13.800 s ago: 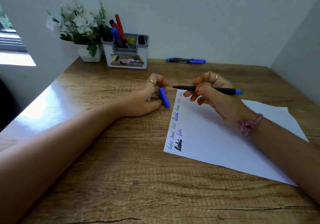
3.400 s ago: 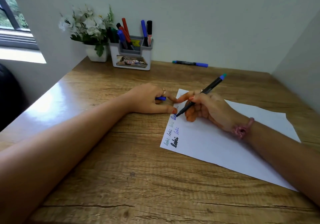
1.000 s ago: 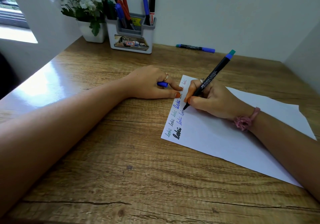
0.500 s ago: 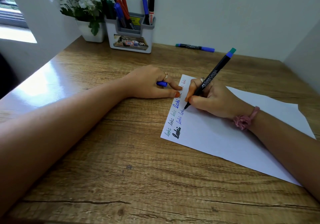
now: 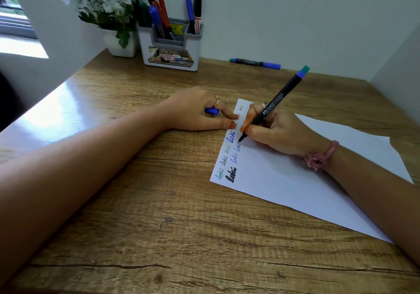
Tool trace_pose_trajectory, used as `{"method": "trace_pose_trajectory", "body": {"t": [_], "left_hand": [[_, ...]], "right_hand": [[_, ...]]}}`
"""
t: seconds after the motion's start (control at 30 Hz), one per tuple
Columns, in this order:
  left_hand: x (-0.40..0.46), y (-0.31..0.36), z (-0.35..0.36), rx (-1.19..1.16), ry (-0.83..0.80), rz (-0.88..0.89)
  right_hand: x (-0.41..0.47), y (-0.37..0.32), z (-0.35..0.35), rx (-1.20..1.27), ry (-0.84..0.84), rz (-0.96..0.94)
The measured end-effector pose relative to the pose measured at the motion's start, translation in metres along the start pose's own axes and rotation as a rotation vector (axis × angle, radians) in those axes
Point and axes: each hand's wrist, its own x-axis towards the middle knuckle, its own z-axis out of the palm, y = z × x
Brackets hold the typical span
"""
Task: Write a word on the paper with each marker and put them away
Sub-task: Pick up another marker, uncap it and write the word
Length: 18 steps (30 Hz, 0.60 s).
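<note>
A white sheet of paper lies on the wooden desk, with several small handwritten words along its left edge. My right hand grips a black fine-tip marker, its tip touching the paper beside the written words. My left hand rests at the paper's top-left corner; two fingers press the sheet's edge while the others hold a blue marker cap. A grey-and-white marker holder at the back holds several markers. One more marker with a blue cap lies on the desk by the back wall.
A white pot of white flowers stands left of the holder. White partition walls close the desk at the back, left and right. Bare wooden desk stretches toward me.
The marker tip has crept a little along the line of words on the paper. My left hand has stayed at the corner with the cap.
</note>
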Motion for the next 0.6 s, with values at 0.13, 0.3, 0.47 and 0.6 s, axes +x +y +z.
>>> {"method": "trace_pose_trajectory", "body": {"t": [0.13,0.3,0.47,0.6], "left_hand": [[-0.002,0.001,0.0,-0.031,0.013,0.02],[-0.005,-0.004,0.001,-0.16,0.1,0.075],[-0.005,-0.008,0.002,-0.199,0.136,0.053],[-0.003,-0.01,0.003,-0.163,0.174,0.075]], "right_hand": [[0.002,-0.003,-0.004,0.191,0.16,-0.029],[0.003,-0.008,-0.015,0.273,0.221,-0.048],[-0.002,-0.009,-0.02,0.218,0.226,-0.001],[-0.006,-0.012,-0.021,0.156,0.316,0.034]]}}
